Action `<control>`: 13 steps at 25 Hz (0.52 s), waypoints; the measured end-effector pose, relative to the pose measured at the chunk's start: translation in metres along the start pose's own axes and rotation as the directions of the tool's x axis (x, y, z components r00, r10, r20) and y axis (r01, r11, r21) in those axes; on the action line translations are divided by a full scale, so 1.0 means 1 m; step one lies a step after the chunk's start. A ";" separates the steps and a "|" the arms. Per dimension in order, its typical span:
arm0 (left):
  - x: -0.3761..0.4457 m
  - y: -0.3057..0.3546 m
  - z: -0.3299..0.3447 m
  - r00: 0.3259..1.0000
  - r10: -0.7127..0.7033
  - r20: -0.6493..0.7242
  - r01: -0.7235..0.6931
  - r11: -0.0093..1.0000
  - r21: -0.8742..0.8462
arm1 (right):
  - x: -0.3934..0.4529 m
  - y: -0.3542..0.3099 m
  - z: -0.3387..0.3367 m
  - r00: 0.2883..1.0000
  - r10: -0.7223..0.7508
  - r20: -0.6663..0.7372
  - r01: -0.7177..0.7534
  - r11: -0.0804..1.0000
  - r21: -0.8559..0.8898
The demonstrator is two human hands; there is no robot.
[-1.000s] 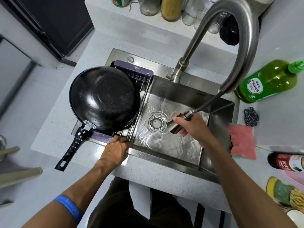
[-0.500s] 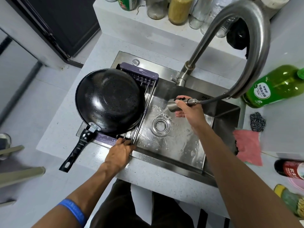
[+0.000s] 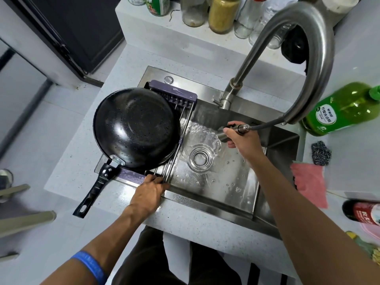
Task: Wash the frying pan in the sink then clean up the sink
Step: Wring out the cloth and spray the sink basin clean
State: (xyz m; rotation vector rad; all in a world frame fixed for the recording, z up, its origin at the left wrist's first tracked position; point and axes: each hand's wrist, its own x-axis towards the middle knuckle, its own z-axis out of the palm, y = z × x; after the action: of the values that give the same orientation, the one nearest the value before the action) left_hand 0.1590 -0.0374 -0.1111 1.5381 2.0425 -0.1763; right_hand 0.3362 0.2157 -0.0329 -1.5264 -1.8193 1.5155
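A black frying pan (image 3: 136,128) rests wet on a purple drying rack (image 3: 173,95) across the left side of the steel sink (image 3: 216,182); its handle (image 3: 92,192) sticks out toward me over the counter. My left hand (image 3: 150,191) grips the rack's near end at the sink's front edge. My right hand (image 3: 241,138) holds the pull-out spray head (image 3: 225,133), its hose running back to the tall curved faucet (image 3: 308,58). Water runs onto the sink floor behind the drain (image 3: 201,157).
A green dish-soap bottle (image 3: 339,112), a steel scourer (image 3: 320,153) and a pink cloth (image 3: 310,184) lie on the counter right of the sink. Jars and bottles (image 3: 222,13) line the ledge behind. A red-labelled bottle (image 3: 364,212) lies at the right edge.
My right hand has carried the spray head from the sink's front middle toward the back wall and now points it left. The left hand has stayed on the rack.
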 end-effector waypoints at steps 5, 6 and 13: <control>0.001 0.000 0.000 1.000 -0.002 -0.011 0.002 1.000 -0.006 | -0.007 0.006 -0.001 1.000 0.013 0.010 -0.013 1.000 -0.009; 0.001 0.000 0.000 1.000 0.000 -0.008 0.000 1.000 -0.006 | -0.009 0.008 0.000 1.000 0.023 0.002 -0.023 1.000 -0.001; 0.001 0.001 -0.001 1.000 -0.003 -0.004 0.003 1.000 -0.025 | -0.014 0.004 0.005 1.000 0.027 -0.010 -0.027 1.000 0.010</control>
State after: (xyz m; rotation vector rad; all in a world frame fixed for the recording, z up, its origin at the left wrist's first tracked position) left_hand 0.1591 -0.0362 -0.1105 1.5218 2.0425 -0.1483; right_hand 0.3397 0.2007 -0.0329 -1.5579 -1.7897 1.5238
